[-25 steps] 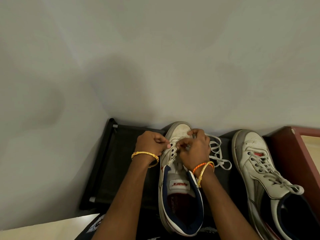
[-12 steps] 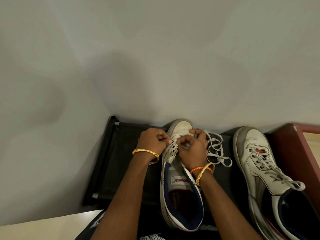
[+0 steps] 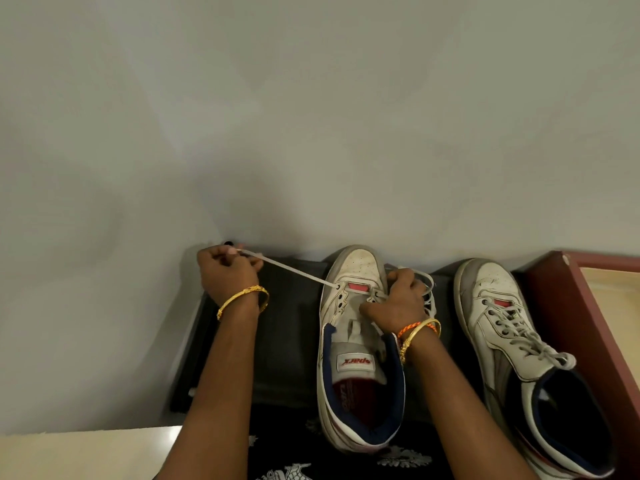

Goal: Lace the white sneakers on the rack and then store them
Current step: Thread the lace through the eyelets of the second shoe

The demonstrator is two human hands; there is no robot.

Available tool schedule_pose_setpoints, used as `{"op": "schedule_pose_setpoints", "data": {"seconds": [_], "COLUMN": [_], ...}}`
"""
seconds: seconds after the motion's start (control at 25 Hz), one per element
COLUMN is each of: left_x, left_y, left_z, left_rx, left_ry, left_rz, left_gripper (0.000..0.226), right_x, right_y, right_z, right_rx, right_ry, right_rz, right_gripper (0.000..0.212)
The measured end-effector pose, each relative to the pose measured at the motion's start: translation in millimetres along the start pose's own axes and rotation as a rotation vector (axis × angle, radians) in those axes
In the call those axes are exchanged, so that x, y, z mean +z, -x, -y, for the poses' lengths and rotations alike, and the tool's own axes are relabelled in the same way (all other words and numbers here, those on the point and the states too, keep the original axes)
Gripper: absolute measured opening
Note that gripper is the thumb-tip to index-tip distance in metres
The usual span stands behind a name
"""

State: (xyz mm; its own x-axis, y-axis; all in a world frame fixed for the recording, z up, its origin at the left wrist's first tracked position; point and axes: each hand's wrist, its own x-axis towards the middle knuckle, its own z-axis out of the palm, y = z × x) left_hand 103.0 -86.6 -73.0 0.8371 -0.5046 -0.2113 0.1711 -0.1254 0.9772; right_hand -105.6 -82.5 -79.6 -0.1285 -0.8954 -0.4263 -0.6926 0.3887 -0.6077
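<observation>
Two white sneakers side by side on a black shoe rack (image 3: 284, 341), toes at the grey wall (image 3: 311, 116). Left hand (image 3: 227, 271) out to the left, well apart from the other hand, fingers curled tight, pinching one end of a white lace (image 3: 291, 268). Lace pulled straight from that hand to a top hole of the unlaced sneaker (image 3: 356, 341). Right hand (image 3: 398, 299) resting on that sneaker, fingers curled round the loose loops of lace beside it. Laced sneaker (image 3: 519, 358) just to the right, not touched. Dark red wooden edge (image 3: 588, 323) close beside it. Gold bangles on both wrists, plus an orange thread on the right one.
</observation>
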Motion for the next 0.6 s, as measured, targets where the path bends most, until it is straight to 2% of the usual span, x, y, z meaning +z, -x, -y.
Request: {"op": "schedule_pose_setpoints", "data": {"seconds": [0.04, 0.08, 0.12, 0.16, 0.2, 0.24, 0.32, 0.44, 0.6], "left_x": [1.1, 2.8, 5.4, 8.1, 10.3, 13.8, 19.0, 20.7, 13.3], "left_y": [1.3, 5.2, 12.0, 22.7, 33.4, 42.2, 50.7, 54.5, 49.1], "left_z": [3.2, 8.0, 14.0, 17.4, 19.0, 19.6, 20.6, 23.6, 24.5], "left_rx": [0.098, 0.22, 0.34, 0.454, 0.54, 0.563, 0.519, 0.487, 0.376], "left_ry": [-0.126, -0.325, -0.587, -0.855, -1.049, -1.126, -1.074, -0.988, -0.834], "left_rz": [0.064, 0.207, 0.402, 0.586, 0.718, 0.791, 0.799, 0.714, 0.491], "left_gripper": [0.018, 0.032, 0.047, 0.053, 0.047, 0.037, 0.021, 0.011, 0.009], "right_x": [-5.8, -12.4, -18.7, -23.5, -25.3, -24.7, -15.8, -6.7, -9.9], "right_y": [1.9, 4.7, 8.8, 14.4, 20.5, 26.7, 38.6, 49.7, 53.4], "right_z": [1.1, 2.1, 3.2, 4.7, 6.2, 7.8, 9.1, 7.6, 1.7], "right_rx": [0.027, 0.056, 0.081, 0.094, 0.091, 0.066, 0.005, 0.001, 0.034], "right_ry": [-0.001, 0.007, 0.021, 0.03, 0.043, 0.072, 0.152, 0.181, 0.135], "right_rz": [0.028, 0.076, 0.137, 0.199, 0.242, 0.241, 0.151, 0.015, -0.107], "right_gripper": [0.075, 0.074, 0.07, 0.064, 0.055, 0.046, 0.037, 0.035, 0.033]}}
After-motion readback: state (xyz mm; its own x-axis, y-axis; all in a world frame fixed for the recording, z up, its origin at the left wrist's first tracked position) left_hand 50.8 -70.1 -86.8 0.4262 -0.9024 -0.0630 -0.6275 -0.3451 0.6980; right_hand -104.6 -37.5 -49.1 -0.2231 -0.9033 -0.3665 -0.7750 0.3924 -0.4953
